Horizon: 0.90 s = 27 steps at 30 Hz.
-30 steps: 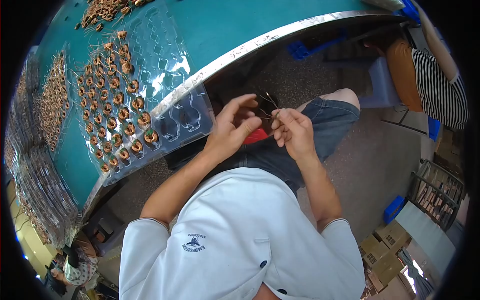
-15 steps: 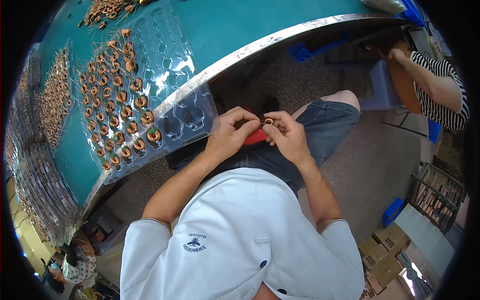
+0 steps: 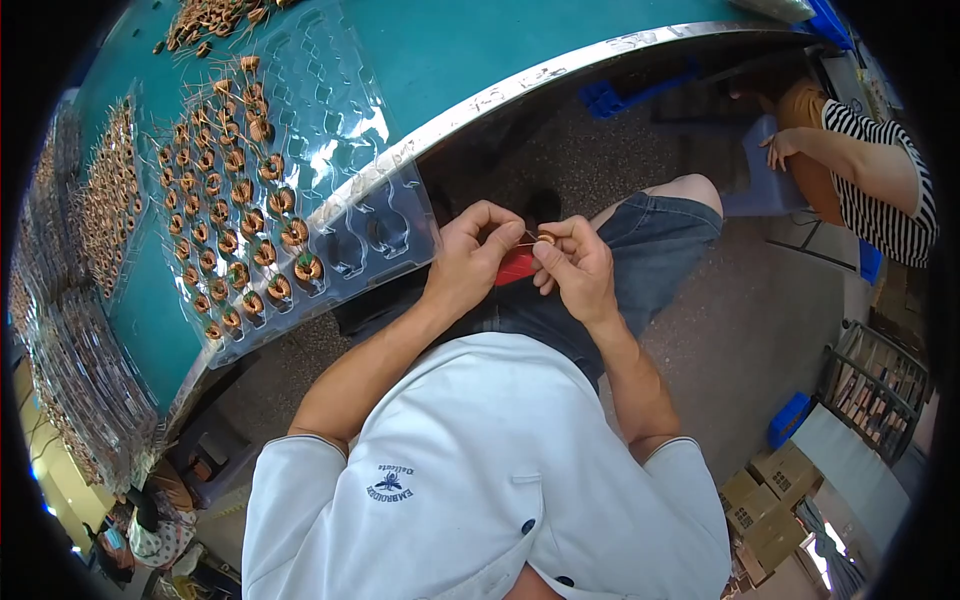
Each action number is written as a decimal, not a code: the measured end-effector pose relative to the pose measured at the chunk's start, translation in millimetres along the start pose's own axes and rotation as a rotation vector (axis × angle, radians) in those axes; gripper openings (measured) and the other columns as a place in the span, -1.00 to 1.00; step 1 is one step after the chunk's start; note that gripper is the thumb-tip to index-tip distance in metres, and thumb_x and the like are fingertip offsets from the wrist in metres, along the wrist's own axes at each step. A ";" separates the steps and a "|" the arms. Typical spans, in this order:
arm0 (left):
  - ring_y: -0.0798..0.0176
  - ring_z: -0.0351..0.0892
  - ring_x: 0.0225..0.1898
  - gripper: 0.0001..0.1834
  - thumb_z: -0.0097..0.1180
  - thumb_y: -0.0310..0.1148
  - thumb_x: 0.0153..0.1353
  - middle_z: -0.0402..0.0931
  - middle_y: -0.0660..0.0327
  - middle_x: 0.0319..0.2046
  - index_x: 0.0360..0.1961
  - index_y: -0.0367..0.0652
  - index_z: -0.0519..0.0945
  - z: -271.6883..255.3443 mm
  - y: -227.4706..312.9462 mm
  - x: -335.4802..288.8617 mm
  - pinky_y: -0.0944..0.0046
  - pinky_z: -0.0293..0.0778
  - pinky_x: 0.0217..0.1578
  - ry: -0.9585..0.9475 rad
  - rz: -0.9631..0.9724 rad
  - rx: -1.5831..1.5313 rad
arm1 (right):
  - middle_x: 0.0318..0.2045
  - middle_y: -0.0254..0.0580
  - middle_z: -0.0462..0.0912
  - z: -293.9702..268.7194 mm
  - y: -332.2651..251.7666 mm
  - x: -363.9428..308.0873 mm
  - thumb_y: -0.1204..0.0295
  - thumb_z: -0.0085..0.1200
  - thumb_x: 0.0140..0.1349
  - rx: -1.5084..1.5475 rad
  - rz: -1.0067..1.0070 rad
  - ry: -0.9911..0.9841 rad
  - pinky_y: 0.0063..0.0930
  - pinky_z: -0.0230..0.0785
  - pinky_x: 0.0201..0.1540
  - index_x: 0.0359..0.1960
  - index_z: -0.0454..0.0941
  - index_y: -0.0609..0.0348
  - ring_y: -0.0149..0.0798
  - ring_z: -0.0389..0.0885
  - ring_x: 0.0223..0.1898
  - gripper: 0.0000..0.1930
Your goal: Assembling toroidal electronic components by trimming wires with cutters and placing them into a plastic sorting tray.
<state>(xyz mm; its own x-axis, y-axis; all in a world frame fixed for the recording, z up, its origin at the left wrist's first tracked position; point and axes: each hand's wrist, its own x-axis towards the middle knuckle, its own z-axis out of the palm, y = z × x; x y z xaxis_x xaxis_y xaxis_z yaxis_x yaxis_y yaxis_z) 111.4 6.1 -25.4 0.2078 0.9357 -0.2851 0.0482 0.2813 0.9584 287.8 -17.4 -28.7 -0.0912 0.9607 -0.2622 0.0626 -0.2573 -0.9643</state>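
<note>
Above my lap, my right hand (image 3: 580, 268) is closed, thumb and fingers pinching a small ring-shaped copper coil (image 3: 546, 238). Its far side is hidden by the fingers. My left hand (image 3: 474, 250) is pinched on a thin wire end (image 3: 527, 236) that reaches toward the coil. To the left, a clear plastic tray (image 3: 408, 262) overhangs the table edge. Rows of copper-wound ring coils (image 3: 308, 267) with upright wire leads fill its left part, while pockets nearest my left hand hold no coils.
The green table (image 3: 450, 60) has a curved metal edge (image 3: 520, 88). A loose heap of coils (image 3: 215, 22) lies at the far left. Stacked clear trays (image 3: 90, 350) stand at the left. A person in a striped top (image 3: 880, 190) sits at the right near a purple stool (image 3: 752, 180).
My left hand has moved slightly up, and the wire between my hands shows longer. The coil has turned and shifted a little right. The other person's arm has moved.
</note>
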 end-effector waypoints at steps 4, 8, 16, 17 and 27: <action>0.43 0.52 -0.31 -0.70 0.21 -0.31 0.25 0.57 0.24 -0.36 -0.13 -0.34 0.55 8.2 -4.0 -1.5 0.39 0.48 -0.22 0.083 -0.004 -0.191 | -0.46 -0.18 0.62 4.8 3.4 0.7 0.45 0.06 0.34 0.168 0.002 0.083 -0.66 0.45 -0.56 -0.12 0.42 0.28 -0.45 0.60 -0.55 -0.82; 0.42 0.54 -0.30 -0.55 0.27 -0.26 0.22 0.59 0.20 -0.30 0.00 -0.39 0.54 16.4 0.5 -6.5 0.42 0.49 -0.24 -0.092 -0.110 -0.240 | -0.39 -0.16 0.63 15.3 5.4 -5.1 0.49 0.02 0.36 0.238 -0.055 0.135 -0.65 0.48 -0.51 -0.08 0.38 0.29 -0.43 0.62 -0.51 -0.82; 0.43 0.58 -0.30 -0.70 0.26 -0.33 0.23 0.63 0.22 -0.31 -0.09 -0.31 0.61 0.7 -6.5 -9.1 0.44 0.53 -0.26 -0.251 -0.156 -0.218 | -0.41 -0.27 0.61 -4.4 -2.5 -9.5 0.45 0.13 0.30 -0.029 0.007 0.012 -0.65 0.44 -0.38 -0.09 0.58 0.30 -0.52 0.57 -0.40 -0.79; 0.43 0.58 -0.30 -0.70 0.26 -0.33 0.23 0.63 0.22 -0.31 -0.09 -0.31 0.61 0.2 -5.9 -11.3 0.44 0.53 -0.26 -0.253 -0.158 -0.217 | -0.41 -0.27 0.61 -5.1 -3.4 -6.4 0.45 0.13 0.30 -0.027 0.008 0.015 -0.65 0.44 -0.38 -0.09 0.58 0.30 -0.52 0.57 -0.40 -0.79; 0.41 0.55 -0.39 -0.74 0.30 -0.35 0.18 0.62 0.21 -0.39 -0.19 -0.32 0.61 -4.8 -2.9 -13.2 0.40 0.51 -0.32 -0.275 -0.189 -0.098 | -0.37 -0.32 0.60 -7.1 -15.9 15.5 0.44 0.11 0.33 -0.074 -0.106 -0.116 -0.68 0.39 -0.39 -0.07 0.58 0.28 -0.53 0.53 -0.41 -0.79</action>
<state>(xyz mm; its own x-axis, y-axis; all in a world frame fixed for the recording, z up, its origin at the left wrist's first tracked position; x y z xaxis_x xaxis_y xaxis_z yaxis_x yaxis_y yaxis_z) 103.9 -6.1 -24.5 0.4605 0.7763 -0.4304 0.0195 0.4759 0.8793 292.5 2.3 -17.2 -0.2146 0.9626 -0.1654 0.1193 -0.1423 -0.9826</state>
